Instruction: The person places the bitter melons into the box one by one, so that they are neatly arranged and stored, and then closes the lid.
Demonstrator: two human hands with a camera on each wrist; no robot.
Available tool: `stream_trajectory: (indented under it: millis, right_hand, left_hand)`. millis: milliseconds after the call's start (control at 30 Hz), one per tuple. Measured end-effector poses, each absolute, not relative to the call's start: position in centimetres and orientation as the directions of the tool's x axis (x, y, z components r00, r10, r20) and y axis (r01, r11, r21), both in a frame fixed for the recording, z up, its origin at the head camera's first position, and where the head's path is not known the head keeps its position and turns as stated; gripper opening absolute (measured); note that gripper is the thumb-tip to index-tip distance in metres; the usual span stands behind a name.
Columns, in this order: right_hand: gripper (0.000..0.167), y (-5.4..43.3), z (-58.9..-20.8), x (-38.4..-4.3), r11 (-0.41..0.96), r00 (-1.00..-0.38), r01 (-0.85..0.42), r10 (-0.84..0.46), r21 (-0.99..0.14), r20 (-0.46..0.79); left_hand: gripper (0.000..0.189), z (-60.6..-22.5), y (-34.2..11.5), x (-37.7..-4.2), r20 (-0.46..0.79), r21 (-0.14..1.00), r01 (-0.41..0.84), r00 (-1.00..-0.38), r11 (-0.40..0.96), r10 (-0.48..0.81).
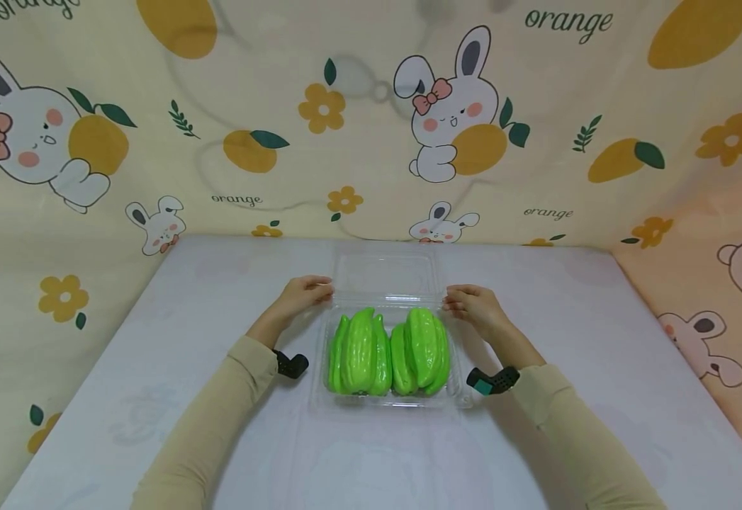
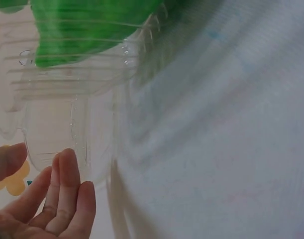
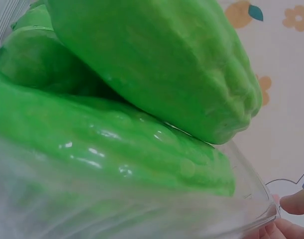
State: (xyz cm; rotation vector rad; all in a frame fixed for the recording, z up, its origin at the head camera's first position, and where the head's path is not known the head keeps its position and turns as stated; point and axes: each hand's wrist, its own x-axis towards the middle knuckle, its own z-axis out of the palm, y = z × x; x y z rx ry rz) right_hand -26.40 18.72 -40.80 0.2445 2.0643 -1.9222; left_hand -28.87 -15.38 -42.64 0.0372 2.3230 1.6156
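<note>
A clear plastic clamshell box [image 1: 390,402] stands on the table with its lid [image 1: 385,275] raised at the far side. Several shiny bright green long ribbed vegetables [image 1: 361,354], resembling bitter melons or peppers, lie side by side in its base. My left hand [image 1: 303,294] holds the lid's left edge near the hinge; in the left wrist view, thumb and fingers [image 2: 68,169] come at the plastic from either side. At the opposite edge my right hand [image 1: 478,308] pinches the clear rim, its thumb [image 3: 297,201] on one side and fingers partly hidden behind plastic.
The table [image 1: 217,453] has a white cloth. A cream curtain [image 1: 371,156] printed with rabbits, oranges and flowers hangs behind and along both sides. Each wrist wears a black camera, the left one [image 1: 292,365] and the right one [image 1: 493,381] beside the box.
</note>
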Motion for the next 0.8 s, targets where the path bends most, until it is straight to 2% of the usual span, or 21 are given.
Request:
stream_trajectory:
  millis: [567,800]
  right_hand:
    - [0.042,18.62,-40.43,-26.35,0.093,-0.944,0.309,-0.090,-0.947,-0.317]
    - [0.042,18.21,-39.81,-26.20,0.158,-0.951,0.302,-0.022,-0.940,-0.309]
  left_hand:
    - [0.042,-42.40,-15.23,-28.68,-0.147,0.919,-0.066,-0.972,0.389,0.183]
    - [0.040,-42.14,-14.95,-28.66,-0.100,0.918,-0.042,-0.987,0.395,0.128]
